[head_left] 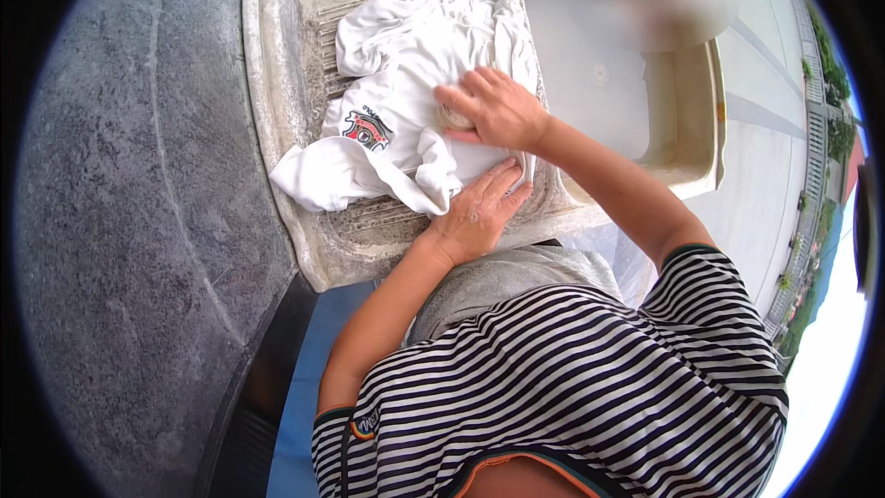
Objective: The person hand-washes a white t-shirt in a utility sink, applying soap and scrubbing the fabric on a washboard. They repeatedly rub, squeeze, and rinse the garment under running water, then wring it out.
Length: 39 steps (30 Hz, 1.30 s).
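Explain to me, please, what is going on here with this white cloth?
A person in a striped shirt is handling a white garment, rumpled over the ridged basin with its emblem facing up. The left hand rests flat on the garment's near edge. The right hand, on the cloth, seems to grip a pale object, mostly hidden by the fingers. A second basin stands to the right.

Rough grey surface (111, 203) on the left, pale paved ground (761, 134) right, kinda looks like a whitish baluster railing (816, 143), super bright white sky (834, 341).
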### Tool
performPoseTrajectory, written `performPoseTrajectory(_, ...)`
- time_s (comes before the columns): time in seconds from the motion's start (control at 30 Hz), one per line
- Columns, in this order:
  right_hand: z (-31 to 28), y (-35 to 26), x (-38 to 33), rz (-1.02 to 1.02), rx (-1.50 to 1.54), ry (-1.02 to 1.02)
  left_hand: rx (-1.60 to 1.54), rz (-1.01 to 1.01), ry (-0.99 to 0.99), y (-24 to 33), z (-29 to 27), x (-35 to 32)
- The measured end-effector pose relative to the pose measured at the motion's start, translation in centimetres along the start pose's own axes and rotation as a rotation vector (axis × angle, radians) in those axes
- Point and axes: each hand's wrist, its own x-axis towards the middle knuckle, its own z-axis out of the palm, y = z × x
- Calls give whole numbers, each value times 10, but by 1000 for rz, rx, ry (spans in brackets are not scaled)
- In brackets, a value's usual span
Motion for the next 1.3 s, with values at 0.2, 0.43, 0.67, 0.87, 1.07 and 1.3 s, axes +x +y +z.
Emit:
performPoseTrajectory(0.2, 31, 145, 125, 276, -84, 125, 37, 3, -12, 4, -10, 14)
performPoseTrajectory(0.43, -33, 1, 4, -260, 89, -14, -124, -19, 22, 2, -9, -7)
performPoseTrajectory(0.67, 27, 149, 136, 466, 101, 84, -115, -27, 22, -1, -7, 11)
performPoseTrajectory(0.87, -21, 19, 34, -149, 178, 87, -58, -33, -4, 6, -17, 14)
performPoseTrajectory(1.07, 30, 46, 109, -168, 5, 194, -61, 17, -182, 0, -7, 15)
performPoseTrajectory(1.3, 3, 25, 95, -183, 64, 66, -13, 11, -108, 2, -11, 15)
